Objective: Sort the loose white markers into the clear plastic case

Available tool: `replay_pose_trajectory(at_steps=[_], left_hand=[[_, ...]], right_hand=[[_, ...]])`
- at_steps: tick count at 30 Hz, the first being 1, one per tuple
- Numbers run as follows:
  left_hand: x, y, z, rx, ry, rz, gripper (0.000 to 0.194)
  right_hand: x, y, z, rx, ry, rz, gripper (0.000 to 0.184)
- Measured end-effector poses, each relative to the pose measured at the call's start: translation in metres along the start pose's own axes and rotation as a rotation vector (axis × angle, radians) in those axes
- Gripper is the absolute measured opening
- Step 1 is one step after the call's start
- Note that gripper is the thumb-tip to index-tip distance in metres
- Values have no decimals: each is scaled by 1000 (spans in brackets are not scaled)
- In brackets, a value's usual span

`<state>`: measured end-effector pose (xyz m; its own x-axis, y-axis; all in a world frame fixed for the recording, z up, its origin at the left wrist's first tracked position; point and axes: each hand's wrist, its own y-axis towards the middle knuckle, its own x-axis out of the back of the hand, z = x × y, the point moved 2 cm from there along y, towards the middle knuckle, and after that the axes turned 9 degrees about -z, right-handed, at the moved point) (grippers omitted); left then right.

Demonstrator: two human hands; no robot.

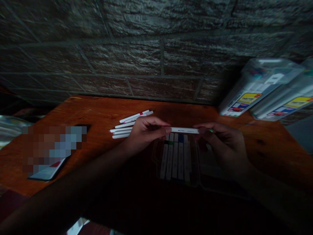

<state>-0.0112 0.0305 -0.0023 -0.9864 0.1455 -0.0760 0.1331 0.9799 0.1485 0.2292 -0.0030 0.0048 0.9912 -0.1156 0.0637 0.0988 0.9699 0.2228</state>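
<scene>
A white marker pen (184,130) lies level between my two hands, pinched at both ends. My left hand (148,132) grips its left end between thumb and fingers. My right hand (221,138) holds the other end, where a bit of green shows at the fingertips. Just below is an open clear plastic case (197,163), with several white markers (175,156) side by side in its left half; some bear dark, green or blue bands. Behind my left hand, several loose white markers (122,129) lie on the table, one with a red band.
On the wooden table (97,106), a phone (49,171), partly blurred out, lies at the left. Two clear marker cases (241,98) with yellow and blue labels lean at the back right against the brick wall (144,58). The near part is in deep shadow.
</scene>
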Motion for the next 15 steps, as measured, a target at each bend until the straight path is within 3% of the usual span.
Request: replay_pose_trajectory(at_steps=[15], left_hand=[[-2,-2,0,-40,31,87,7]], right_hand=[[-4,3,2,-29,-30,95,12]])
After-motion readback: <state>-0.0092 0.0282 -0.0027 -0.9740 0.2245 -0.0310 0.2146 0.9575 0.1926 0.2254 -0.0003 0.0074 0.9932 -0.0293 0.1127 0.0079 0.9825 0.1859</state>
